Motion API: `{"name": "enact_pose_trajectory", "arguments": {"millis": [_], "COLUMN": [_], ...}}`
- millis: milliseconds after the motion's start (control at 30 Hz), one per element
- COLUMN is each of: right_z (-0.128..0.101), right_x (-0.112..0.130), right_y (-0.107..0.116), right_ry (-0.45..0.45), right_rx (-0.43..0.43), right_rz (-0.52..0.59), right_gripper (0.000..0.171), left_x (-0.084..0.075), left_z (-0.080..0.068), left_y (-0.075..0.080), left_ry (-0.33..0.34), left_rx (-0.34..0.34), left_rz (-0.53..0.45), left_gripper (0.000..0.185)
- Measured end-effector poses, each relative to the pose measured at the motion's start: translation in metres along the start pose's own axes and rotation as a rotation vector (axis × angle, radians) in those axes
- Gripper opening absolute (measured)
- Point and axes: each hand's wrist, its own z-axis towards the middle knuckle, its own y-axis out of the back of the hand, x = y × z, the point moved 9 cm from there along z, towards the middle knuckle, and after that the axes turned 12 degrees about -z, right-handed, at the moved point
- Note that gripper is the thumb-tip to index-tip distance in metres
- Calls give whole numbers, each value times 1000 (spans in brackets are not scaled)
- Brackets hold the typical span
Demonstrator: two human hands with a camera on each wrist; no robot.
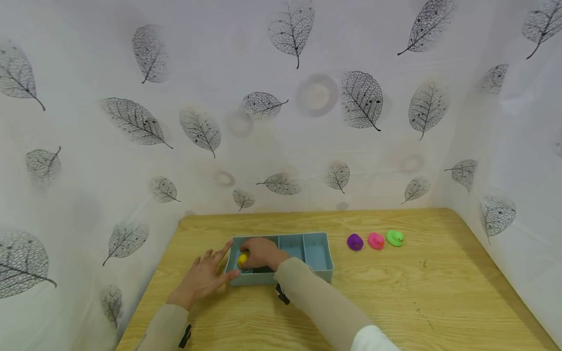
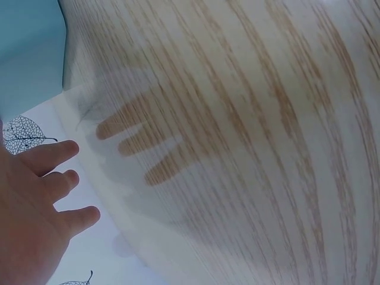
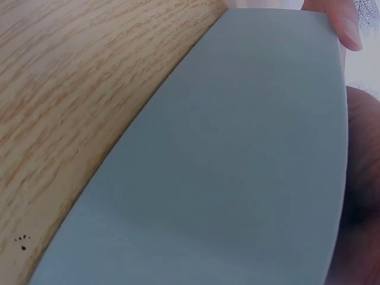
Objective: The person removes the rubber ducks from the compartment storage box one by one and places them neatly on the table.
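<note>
Light wood-grain table (image 1: 395, 292) (smooth, matt), matt blue-grey plastic tray (image 1: 325, 253), glossy yellow toy (image 1: 242, 259), soft beige cloth sleeve (image 1: 316, 297), leaf-print sheet backdrop (image 1: 281, 122)

Open wooden table (image 1: 439, 292) right of and in front of the grey divided tray (image 1: 318, 239). Purple (image 1: 354, 242), pink (image 1: 375, 241) and green (image 1: 394, 238) toys in a row just right of it. Leaf-print walls (image 1: 505, 161) closing back and both sides.
</note>
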Motion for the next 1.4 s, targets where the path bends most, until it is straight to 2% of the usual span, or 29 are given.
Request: {"name": "enact_pose_trajectory", "arguments": {"millis": [400, 867, 1033, 1200, 1400], "right_z": [-3, -6, -8, -11, -14], "right_x": [1, 3, -1, -6, -10], "right_y": [1, 7, 9, 16, 20], "right_ry": [15, 70, 72, 91, 122], "right_rx": [-40, -111, -119, -151, -158], "right_rz": [84, 77, 165, 270, 306], "right_gripper": [48, 49, 49, 42, 42], "left_x": [2, 2, 3, 1, -2], "left_z": [2, 0, 1, 1, 0], "left_y": [0, 0, 1, 2, 3], "left_ry": [-7, -5, -4, -3, -1], "left_rx": [-8, -19, -16, -17, -18], "left_rz": [4, -7, -3, 1, 6], "left_gripper": [86, 85, 85, 85, 86]}}
